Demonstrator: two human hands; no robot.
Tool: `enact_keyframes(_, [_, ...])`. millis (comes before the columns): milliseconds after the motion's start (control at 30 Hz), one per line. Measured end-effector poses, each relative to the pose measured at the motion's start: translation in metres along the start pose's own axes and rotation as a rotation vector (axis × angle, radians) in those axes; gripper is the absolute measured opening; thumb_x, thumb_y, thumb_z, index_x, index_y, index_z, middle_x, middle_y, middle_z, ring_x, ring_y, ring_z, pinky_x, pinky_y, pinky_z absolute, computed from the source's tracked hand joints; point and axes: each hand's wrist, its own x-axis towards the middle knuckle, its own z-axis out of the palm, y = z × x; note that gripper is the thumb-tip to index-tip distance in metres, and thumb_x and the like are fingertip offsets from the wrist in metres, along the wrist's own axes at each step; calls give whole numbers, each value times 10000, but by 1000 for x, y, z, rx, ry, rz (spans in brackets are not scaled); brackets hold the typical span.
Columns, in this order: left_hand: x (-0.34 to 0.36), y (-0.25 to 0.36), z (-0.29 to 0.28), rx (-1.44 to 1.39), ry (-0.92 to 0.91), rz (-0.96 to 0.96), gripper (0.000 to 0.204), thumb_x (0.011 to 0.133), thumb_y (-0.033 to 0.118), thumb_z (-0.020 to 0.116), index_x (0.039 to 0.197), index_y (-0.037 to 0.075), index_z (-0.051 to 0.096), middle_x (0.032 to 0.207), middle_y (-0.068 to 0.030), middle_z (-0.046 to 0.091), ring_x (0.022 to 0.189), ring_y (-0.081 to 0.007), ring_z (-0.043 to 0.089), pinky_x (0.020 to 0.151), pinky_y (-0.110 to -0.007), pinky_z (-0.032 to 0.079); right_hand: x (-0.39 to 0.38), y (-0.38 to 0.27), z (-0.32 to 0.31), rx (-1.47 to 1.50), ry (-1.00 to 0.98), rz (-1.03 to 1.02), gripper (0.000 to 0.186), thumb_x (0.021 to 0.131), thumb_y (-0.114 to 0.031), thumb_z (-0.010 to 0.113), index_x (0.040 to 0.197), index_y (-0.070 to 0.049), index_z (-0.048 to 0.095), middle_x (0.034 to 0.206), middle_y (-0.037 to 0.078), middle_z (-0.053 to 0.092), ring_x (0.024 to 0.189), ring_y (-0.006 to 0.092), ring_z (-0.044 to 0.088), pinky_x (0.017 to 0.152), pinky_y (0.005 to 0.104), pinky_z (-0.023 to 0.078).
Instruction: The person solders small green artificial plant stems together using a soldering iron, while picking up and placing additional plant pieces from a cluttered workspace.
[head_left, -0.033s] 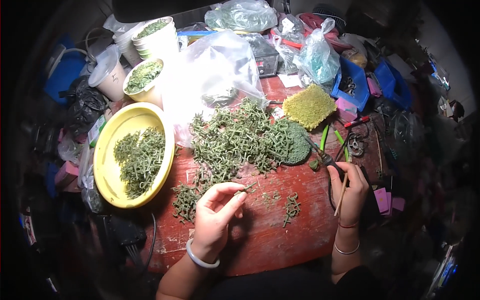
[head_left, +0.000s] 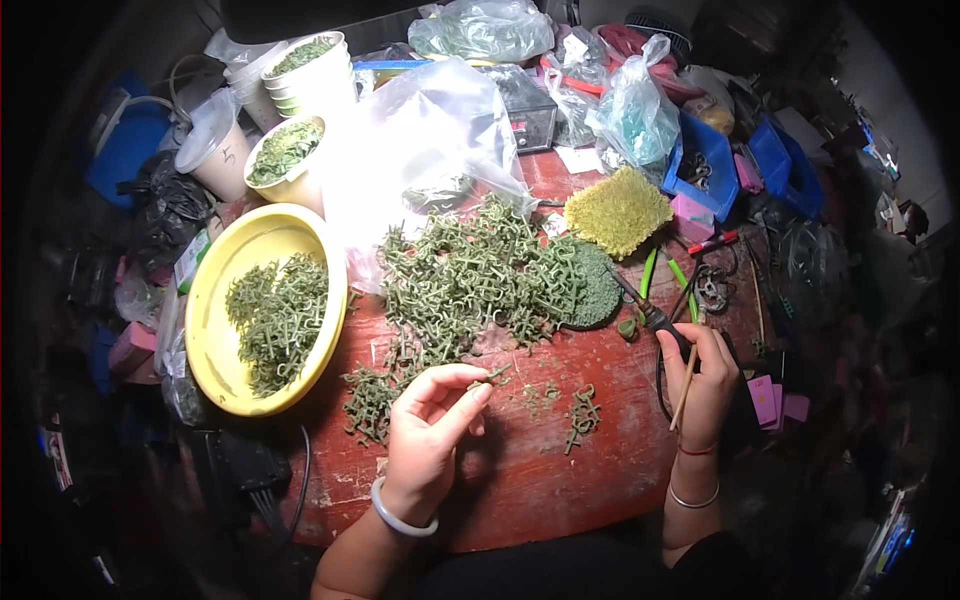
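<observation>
My left hand (head_left: 437,425) pinches a small green hooked piece (head_left: 497,374) between thumb and fingertips, just above the table. In my right hand (head_left: 703,390) is a soldering iron (head_left: 658,320) with a dark handle, its thin shaft slanting up and left. The same hand holds a thin wooden stick (head_left: 683,388) pointing down. Beyond my left hand lies a large heap of similar green pieces (head_left: 470,275). A small cluster of them (head_left: 582,418) rests on the table between my hands. A round green granular pad (head_left: 592,285) borders the heap on its right.
At left, a tilted yellow basin (head_left: 215,370) holds more green pieces. White tubs (head_left: 285,185) stand behind it, beside a clear plastic bag (head_left: 440,110). A yellow rough-textured block (head_left: 620,212), green strips (head_left: 649,272) and blue bins (head_left: 700,160) occupy the right of the red table (head_left: 560,500).
</observation>
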Motion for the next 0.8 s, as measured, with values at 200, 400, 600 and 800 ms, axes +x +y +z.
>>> enact_keyframes(200, [2,-2,0,9,-1,7,193,922,-36,694,1109,5,670,993,-44,686,759,-79,604,666,-220,498,3,2,-2,-7,-20,29,178,826,-80,810,919,-18,671,804,137,644,671,311,622,589,373,476])
enact_keyframes(400, [1,-6,-4,-5,-34,-10,205,932,-32,687,1132,4,659,1087,-54,681,875,-89,630,712,-236,527,-4,2,-1,166,63,23,197,831,-91,820,925,-6,669,788,108,639,688,240,627,608,326,484])
enact_keyframes(600, [0,-5,-2,40,-38,1,213,930,-26,692,1137,11,661,1084,-46,683,886,-84,631,717,-231,526,-11,-13,-10,291,-132,-214,363,820,-312,851,942,-13,684,750,102,620,585,190,589,512,288,444])
enact_keyframes(800, [0,-7,-4,49,-63,39,217,928,-18,698,1139,14,664,1067,-34,693,882,-74,632,718,-223,521,-13,-14,-3,353,-170,-280,380,836,-339,838,958,-12,689,713,63,574,541,148,493,493,275,367])
